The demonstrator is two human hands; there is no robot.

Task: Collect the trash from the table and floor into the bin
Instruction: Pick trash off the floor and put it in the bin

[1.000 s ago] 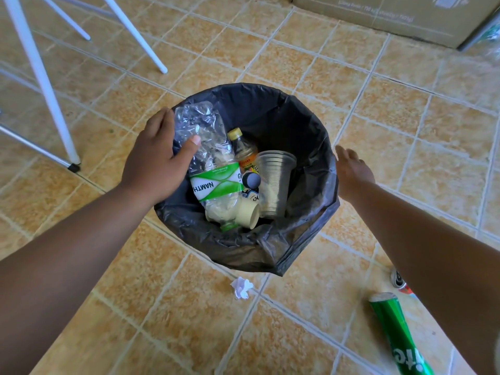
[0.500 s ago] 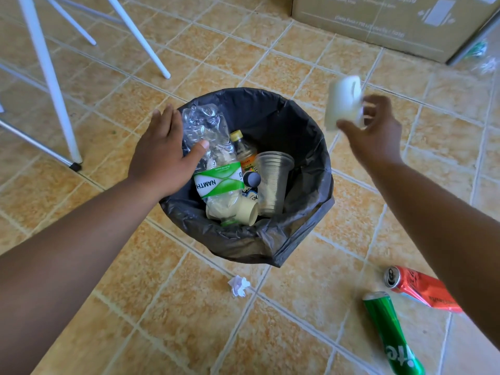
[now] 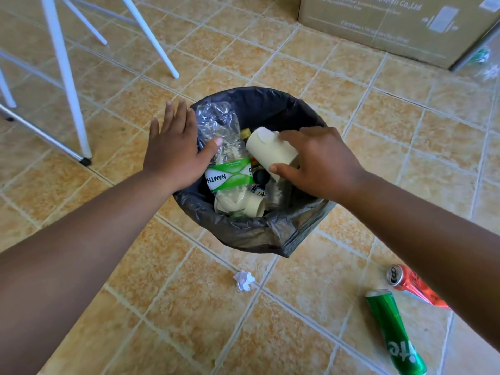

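Observation:
A bin lined with a black bag point(image 3: 259, 234) stands on the tiled floor. Inside lie a crushed clear bottle with a green label point(image 3: 224, 158), a cream paper cup point(image 3: 253, 207) and other trash. My right hand point(image 3: 322, 163) holds a cream paper cup point(image 3: 270, 150) on its side over the bin's opening, thumb and fingers round it. My left hand point(image 3: 173, 147) rests flat on the bin's left rim, thumb touching the crushed bottle. On the floor lie a crumpled white paper point(image 3: 244, 279), a green can point(image 3: 395, 334) and a red can point(image 3: 414, 285).
White metal table or chair legs point(image 3: 67, 77) stand at the upper left. A large cardboard box point(image 3: 392, 23) sits at the top right, with a grey leg point(image 3: 473, 47) and bits of clear plastic point(image 3: 489, 73) beside it.
My right hand went from beside the bin, up with a cream cup, and now down over the bin's opening. My left hand has stayed on the rim.

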